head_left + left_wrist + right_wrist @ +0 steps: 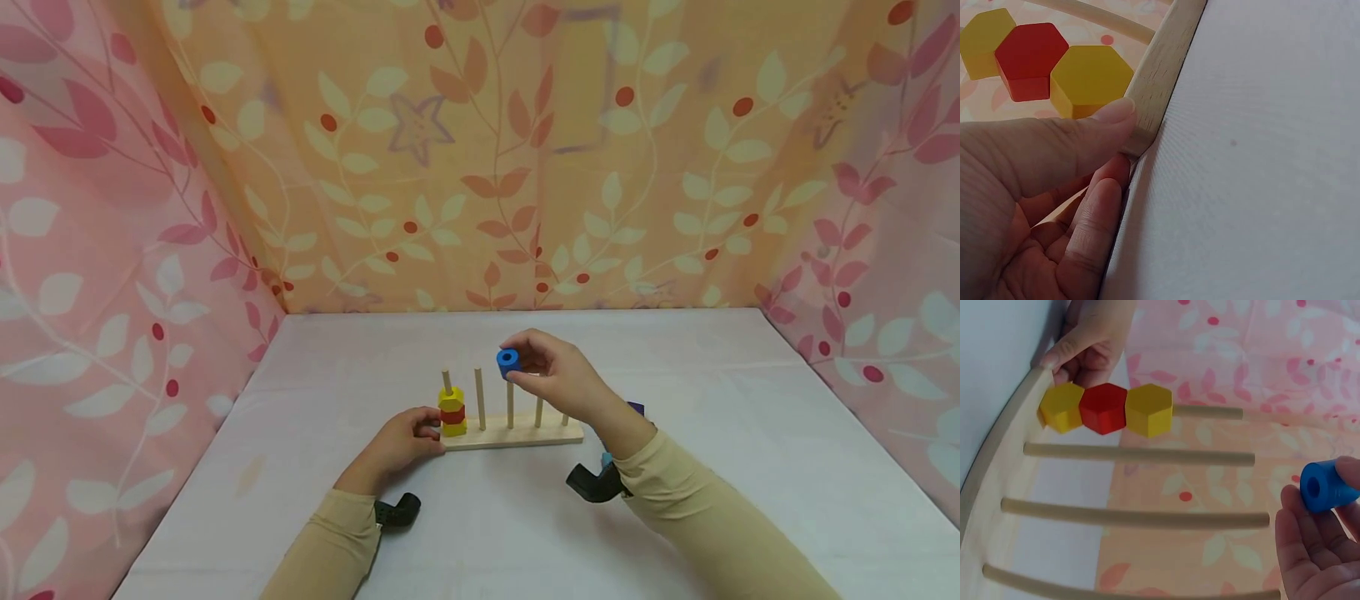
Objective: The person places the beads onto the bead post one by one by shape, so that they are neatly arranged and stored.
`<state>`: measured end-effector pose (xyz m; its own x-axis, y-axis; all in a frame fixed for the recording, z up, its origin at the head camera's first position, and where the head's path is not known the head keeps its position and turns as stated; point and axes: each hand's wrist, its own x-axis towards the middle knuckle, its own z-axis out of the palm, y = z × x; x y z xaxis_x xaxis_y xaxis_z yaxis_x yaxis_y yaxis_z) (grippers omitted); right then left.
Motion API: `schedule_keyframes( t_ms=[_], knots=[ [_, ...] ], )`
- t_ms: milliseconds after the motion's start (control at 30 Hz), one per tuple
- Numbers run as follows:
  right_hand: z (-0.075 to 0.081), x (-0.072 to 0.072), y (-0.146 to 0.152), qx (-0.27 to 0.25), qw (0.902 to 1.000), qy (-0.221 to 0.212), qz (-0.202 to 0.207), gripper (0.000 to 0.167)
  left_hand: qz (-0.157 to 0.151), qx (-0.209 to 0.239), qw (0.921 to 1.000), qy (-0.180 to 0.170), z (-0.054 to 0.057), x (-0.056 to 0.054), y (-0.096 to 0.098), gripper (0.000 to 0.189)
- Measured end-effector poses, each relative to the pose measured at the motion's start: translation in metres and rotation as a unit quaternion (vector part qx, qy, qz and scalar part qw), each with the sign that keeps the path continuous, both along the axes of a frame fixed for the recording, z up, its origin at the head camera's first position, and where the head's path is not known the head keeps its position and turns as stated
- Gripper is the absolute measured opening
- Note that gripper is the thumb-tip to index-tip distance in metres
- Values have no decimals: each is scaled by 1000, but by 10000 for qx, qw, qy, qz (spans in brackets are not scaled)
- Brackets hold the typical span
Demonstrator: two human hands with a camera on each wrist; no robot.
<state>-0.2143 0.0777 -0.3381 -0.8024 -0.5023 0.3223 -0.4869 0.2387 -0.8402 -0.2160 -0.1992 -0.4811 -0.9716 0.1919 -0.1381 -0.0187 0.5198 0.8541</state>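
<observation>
A wooden peg stand point(517, 437) with a row of upright pegs stands on the table. On its leftmost peg, a red hexagonal bead point(1104, 409) sits between two yellow ones, the upper yellow bead point(1150, 410) and the lower yellow bead point(1062, 407). My left hand point(405, 438) holds the left end of the base, thumb against its edge in the left wrist view. Between the thumb and fingers of my right hand point(564, 375) is a blue cylindrical bead point(507, 359), its hole showing. It is raised near the top of the middle peg point(1141, 514), apart from it.
A purple block point(636, 408) and a light blue piece point(607, 459) are partly hidden behind the right wrist. Black camera mounts hang at both wrists. White cloth point(487, 533) covers the table, with a patterned curtain point(495, 167) behind and at the sides.
</observation>
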Motion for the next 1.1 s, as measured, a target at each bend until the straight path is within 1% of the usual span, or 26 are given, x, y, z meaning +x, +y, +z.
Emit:
schedule_keyframes(
  t_ms=[200,267,500,567,800,933,1100],
  knots=[
    [-2,-3,-18,-420,9991,58,-74,30,36,35,9999,-137,-1,-1,-1,50],
    [-4,-3,-24,-439,9989,63,-173,30,54,8,9998,-181,0,-1,0,50],
    [-11,-6,-41,-389,9978,-63,-539,31,29,68,9998,-171,1,-1,0,50],
    [-13,-6,-43,-407,9973,-82,-607,31,30,52,9998,-187,0,-1,0,50],
    [-18,-10,-46,-638,9959,-239,-600,30,23,11,9998,-177,2,0,0,50],
    [-19,-10,-47,-590,9954,-252,-716,28,36,-34,9999,-150,3,0,0,50],
    [-21,-10,-49,-568,9945,-303,-822,28,16,-39,9999,-118,1,0,0,51]
  ],
)
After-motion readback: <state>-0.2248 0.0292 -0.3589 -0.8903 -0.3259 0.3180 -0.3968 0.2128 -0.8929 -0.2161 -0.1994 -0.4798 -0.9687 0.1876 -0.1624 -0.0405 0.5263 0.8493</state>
